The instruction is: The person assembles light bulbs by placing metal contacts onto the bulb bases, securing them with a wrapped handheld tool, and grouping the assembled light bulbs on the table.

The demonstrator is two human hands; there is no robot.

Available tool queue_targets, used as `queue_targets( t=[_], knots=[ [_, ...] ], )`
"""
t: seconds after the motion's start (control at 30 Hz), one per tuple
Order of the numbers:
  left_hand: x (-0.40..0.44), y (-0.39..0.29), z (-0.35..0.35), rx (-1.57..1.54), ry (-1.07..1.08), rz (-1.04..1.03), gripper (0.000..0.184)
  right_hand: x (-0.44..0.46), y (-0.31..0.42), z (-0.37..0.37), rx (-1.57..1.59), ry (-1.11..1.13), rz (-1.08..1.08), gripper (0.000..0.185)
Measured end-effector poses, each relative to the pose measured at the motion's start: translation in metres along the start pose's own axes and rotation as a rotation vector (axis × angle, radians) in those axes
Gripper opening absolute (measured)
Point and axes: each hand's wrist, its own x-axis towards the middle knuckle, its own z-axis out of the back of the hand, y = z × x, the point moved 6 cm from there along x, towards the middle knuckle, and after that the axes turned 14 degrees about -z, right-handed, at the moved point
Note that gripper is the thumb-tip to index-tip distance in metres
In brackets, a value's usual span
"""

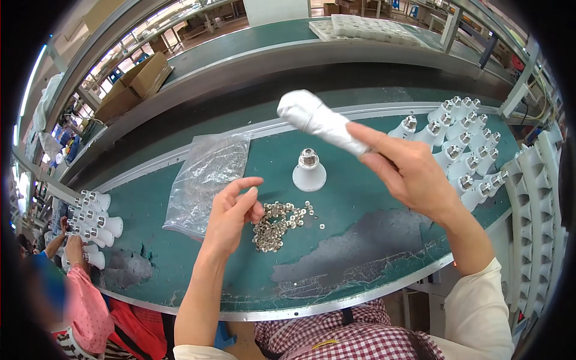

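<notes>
My right hand (408, 171) is closed around the lower end of a white-wrapped stick-like tool (324, 123), raised above the bench with its thick end pointing up and left. What lies under the wrapping is hidden. Below that tool, one white LED bulb (309, 174) stands upright on the green mat, its metal screw cap on top. My left hand (234, 210) is beside a heap of small round metal contacts (273, 228), fingers apart and index finger stretched out. No object shows in it.
Many bulbs (456, 141) stand at the right, beside stacked white trays (534, 186). A clear plastic bag (207, 180) lies left of centre. At far left, a co-worker's hand (75, 249) touches another group of bulbs (96, 222). A metal-edged conveyor (252, 105) runs behind.
</notes>
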Motion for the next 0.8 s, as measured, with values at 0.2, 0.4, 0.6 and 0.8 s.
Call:
queue_targets(
  t=[0.2,0.4,0.6,0.8],
  knots=[
    [-0.022,0.005,0.016,-0.051,-0.042,-0.003,0.021,-0.017,-0.019,-0.017,-0.068,0.106,-0.143,0.037],
    [-0.041,0.005,0.041,0.016,-0.148,-0.017,0.019,-0.024,-0.005,-0.007,0.287,-0.051,-0.214,0.041],
    [-0.054,0.005,0.049,0.010,-0.169,-0.032,0.017,-0.013,-0.011,-0.016,-0.225,0.072,-0.076,0.042],
    [-0.071,0.005,0.061,-0.002,-0.235,-0.050,0.018,-0.023,0.004,-0.009,0.314,0.104,-0.218,0.040]
  ],
)
